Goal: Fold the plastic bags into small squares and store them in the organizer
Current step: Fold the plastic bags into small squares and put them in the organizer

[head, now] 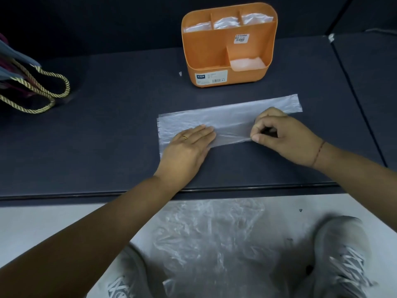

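Folding the plastic bag (225, 114) before the organizer (206, 52).
My left hand (189, 145) pressed it flat; my right hand (287, 138) pinched its edge, to fold over next.

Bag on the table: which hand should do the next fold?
Probably right. The right hand pinches the near edge of the bag; the left hand lies flat on it, better for pinning.

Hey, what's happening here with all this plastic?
A person is folding a clear plastic bag on the dark table. The left hand presses it flat while the right hand pinches its near edge. The orange organizer behind already holds folded bags, and more crumpled plastic lies on the floor.
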The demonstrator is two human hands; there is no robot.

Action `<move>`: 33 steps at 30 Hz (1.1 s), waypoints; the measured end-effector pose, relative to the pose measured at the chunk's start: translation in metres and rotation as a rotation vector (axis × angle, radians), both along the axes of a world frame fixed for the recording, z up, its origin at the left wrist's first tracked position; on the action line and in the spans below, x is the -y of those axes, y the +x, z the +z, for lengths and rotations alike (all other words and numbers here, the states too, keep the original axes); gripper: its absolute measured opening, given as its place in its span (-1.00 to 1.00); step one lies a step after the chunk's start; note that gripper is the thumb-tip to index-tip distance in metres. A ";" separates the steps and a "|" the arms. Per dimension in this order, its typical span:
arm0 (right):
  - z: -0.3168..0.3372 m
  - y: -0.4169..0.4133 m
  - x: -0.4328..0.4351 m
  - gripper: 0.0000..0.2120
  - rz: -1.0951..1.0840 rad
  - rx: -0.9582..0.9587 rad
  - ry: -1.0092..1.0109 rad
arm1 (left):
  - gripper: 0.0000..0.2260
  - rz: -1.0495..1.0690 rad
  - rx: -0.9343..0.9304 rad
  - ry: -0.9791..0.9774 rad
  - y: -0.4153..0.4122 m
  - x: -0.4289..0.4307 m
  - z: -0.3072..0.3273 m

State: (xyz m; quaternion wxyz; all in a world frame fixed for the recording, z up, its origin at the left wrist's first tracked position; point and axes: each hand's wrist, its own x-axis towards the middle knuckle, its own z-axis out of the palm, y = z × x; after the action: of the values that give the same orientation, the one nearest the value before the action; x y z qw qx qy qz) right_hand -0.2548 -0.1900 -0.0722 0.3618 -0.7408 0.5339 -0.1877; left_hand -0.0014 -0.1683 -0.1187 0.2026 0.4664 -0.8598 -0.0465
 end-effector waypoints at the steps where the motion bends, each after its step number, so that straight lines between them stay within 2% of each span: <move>1: 0.003 0.000 -0.003 -0.93 0.006 -0.082 -0.077 | -0.69 -0.012 -0.005 -0.034 0.000 0.001 -0.001; 4: 0.010 0.011 -0.014 -0.44 0.112 -0.357 -0.307 | -0.72 -0.020 -0.014 -0.060 0.000 -0.003 0.000; 6: 0.005 0.024 -0.021 -0.28 0.205 -0.431 -0.388 | -0.74 -0.024 -0.029 -0.054 -0.002 -0.009 0.001; 8: -0.013 0.035 -0.026 -0.39 0.220 -0.417 -0.413 | -0.74 -0.020 -0.054 -0.040 -0.003 -0.015 0.004; 10: -0.027 0.040 -0.029 -0.64 0.149 -0.331 -0.451 | -0.74 0.010 -0.077 -0.020 0.000 -0.020 0.008; 13: -0.031 0.031 -0.028 -0.71 0.010 -0.159 -0.429 | -0.73 0.107 -0.186 0.068 0.017 -0.030 0.012; 16: -0.023 0.016 -0.021 -0.85 -0.066 0.008 -0.252 | -0.85 0.316 -0.359 0.213 0.037 -0.037 0.020; 19: -0.013 0.013 -0.009 -0.91 -0.139 0.120 -0.013 | -0.91 0.566 -0.630 0.455 0.043 -0.034 0.031; 22: -0.011 0.020 0.007 -0.90 -0.231 0.169 0.068 | -0.88 0.667 -0.774 0.495 0.039 -0.024 0.036; 27: -0.017 0.027 0.018 -0.81 -0.367 0.076 0.073 | -0.86 0.729 -0.782 0.476 0.040 -0.009 0.028; 33: -0.019 0.039 0.022 -0.81 -0.428 -0.144 -0.077 | -0.85 0.738 -0.577 0.327 0.046 0.004 0.020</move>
State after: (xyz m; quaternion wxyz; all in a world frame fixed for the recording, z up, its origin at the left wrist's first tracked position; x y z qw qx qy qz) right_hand -0.2160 -0.2117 -0.0913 0.2461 -0.6352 0.6959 -0.2273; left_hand 0.0446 -0.1725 -0.0988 0.3594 0.7334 -0.5277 -0.2334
